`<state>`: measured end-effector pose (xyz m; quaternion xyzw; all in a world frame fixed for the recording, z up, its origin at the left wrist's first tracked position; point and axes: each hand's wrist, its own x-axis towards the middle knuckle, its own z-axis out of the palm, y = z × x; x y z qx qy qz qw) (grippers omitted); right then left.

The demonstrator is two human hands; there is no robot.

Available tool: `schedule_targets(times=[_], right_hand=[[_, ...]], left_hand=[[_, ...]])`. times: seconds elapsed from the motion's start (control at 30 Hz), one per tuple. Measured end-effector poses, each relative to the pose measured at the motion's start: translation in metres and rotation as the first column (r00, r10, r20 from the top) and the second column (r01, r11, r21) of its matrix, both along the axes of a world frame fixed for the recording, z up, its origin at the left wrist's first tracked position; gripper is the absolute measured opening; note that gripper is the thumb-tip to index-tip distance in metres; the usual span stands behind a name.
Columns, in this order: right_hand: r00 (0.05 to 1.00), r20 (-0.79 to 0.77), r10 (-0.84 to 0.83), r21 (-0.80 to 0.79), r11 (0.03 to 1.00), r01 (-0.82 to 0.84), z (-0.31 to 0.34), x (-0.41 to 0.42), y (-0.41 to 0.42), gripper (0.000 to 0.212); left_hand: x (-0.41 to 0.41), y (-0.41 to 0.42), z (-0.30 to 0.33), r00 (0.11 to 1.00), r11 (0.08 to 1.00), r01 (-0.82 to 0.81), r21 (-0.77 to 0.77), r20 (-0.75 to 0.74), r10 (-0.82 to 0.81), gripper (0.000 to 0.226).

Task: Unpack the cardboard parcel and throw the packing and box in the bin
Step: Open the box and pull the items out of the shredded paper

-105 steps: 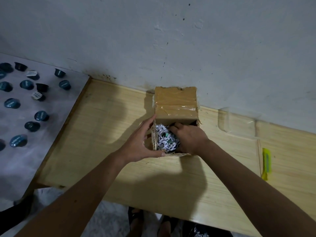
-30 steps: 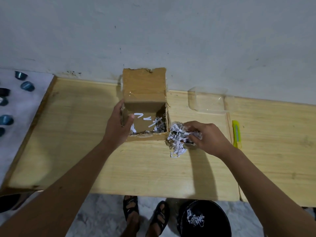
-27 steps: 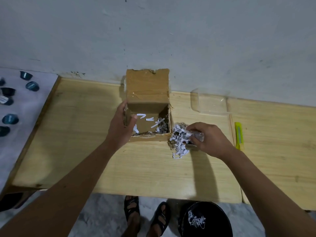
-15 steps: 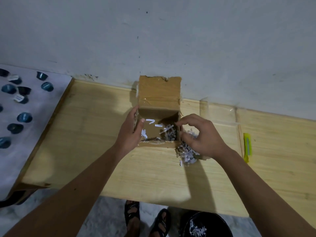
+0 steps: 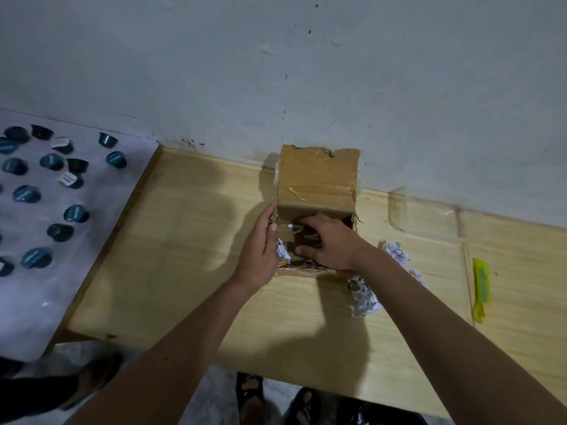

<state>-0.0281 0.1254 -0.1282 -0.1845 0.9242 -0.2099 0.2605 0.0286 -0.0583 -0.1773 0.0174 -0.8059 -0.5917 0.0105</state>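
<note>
An open cardboard box (image 5: 317,179) stands on the wooden table (image 5: 184,256) against the wall, its taped flap raised at the back. My left hand (image 5: 260,256) grips the box's left wall, thumb over the rim. Inside the box is my right hand (image 5: 331,243), thumb and fingers spread over a few loose white paper strips; the fingertips are partly hidden. A clump of shredded packing paper (image 5: 365,297) lies on the table just right of the box, partly under my right forearm.
A yellow utility knife (image 5: 481,286) lies near the right edge. A piece of clear tape (image 5: 408,210) lies by the wall. Several blue capsules (image 5: 76,213) sit on a white sheet (image 5: 30,302) at the left. My sandalled feet (image 5: 250,394) show below the table edge.
My right hand lifted a clump of shredded paper out of the box, set it on the table to the right, let go and went back into the box. The left hand kept its hold.
</note>
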Motion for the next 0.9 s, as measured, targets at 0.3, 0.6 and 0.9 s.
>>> schedule_targets(times=[0.3, 0.6, 0.9], right_hand=[[0.991, 0.121, 0.048, 0.193, 0.979, -0.071, -0.010, -0.004, -0.008, 0.067], [0.978, 0.193, -0.077, -0.192, 0.975, 0.114, 0.000, -0.005, 0.001, 0.051], [0.977, 0.202, 0.065, 0.191, 0.976, -0.104, -0.006, 0.004, -0.004, 0.078]], left_hand=[[-0.002, -0.001, -0.011, 0.998, 0.995, -0.016, 0.096, 0.064, 0.010, 0.048], [-0.003, 0.001, -0.013, 0.997, 0.995, -0.026, 0.101, 0.080, 0.017, 0.049], [-0.004, 0.001, -0.014, 0.996, 0.998, -0.008, 0.059, 0.091, 0.002, 0.049]])
